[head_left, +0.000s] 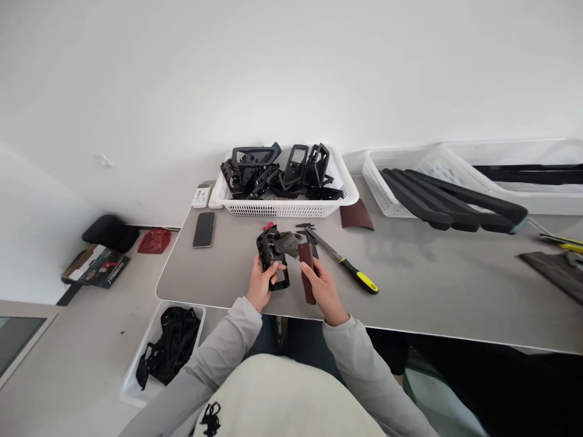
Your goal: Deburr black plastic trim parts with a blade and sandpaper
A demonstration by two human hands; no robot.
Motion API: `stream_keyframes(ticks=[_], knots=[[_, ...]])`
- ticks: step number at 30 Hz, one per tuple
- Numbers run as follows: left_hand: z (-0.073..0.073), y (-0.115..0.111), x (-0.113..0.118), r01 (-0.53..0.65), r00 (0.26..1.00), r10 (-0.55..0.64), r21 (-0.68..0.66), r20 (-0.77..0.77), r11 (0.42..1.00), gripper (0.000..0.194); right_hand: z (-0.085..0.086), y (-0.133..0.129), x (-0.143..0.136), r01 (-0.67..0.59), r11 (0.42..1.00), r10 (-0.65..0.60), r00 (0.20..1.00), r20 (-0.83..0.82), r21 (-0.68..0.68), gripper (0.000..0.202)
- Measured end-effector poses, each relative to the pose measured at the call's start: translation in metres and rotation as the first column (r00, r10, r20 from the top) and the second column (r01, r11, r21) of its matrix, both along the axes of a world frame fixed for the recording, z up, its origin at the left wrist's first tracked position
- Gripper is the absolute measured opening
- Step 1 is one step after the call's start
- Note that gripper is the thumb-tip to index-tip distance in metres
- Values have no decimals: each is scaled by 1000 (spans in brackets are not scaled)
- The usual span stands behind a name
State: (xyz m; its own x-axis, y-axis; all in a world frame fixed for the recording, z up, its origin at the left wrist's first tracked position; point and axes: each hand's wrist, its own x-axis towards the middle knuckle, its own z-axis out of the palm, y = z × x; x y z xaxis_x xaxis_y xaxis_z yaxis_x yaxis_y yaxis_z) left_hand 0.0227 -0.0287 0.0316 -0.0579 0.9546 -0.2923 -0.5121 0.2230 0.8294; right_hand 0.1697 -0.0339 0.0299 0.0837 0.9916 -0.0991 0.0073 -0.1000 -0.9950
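The left hand grips a black plastic frame near the desk's front edge; just beside it, the right hand grasps brown sandpaper. Rightward lies a file. A white basket of black parts stands along the back edge, a phone near the left.

Openwork black plastic frame sits gripped in the left hand; narrow reddish-brown strip juts past the right hand.

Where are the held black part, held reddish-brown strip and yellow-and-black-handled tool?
Held black part (269, 245): head view, upper body.
Held reddish-brown strip (306, 252): head view, upper end.
Yellow-and-black-handled tool (351, 269): head view, black section of handle.
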Motion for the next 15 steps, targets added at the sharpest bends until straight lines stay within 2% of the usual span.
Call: stream_keyframes(ticks=[3, 7, 12, 15], knots=[[0, 0, 0, -52, 999, 52, 46, 2, 998, 50, 5, -7, 4, -45, 999, 44, 998, 47, 11, 33], [2, 0, 2, -82, 997, 83, 50, -9, 995, 49, 15, -16, 4, -197, 978, 185, 973, 138, 75, 26], [6, 0, 5, -106, 993, 108, 38, -39, 994, 52, 23, -19, 3, -224, 963, 194, 963, 189, 150, 24], [9, 0, 5, -117, 992, 119, 36, -45, 992, 50, 25, -18, 5, -241, 960, 210, 955, 211, 139, 23]])
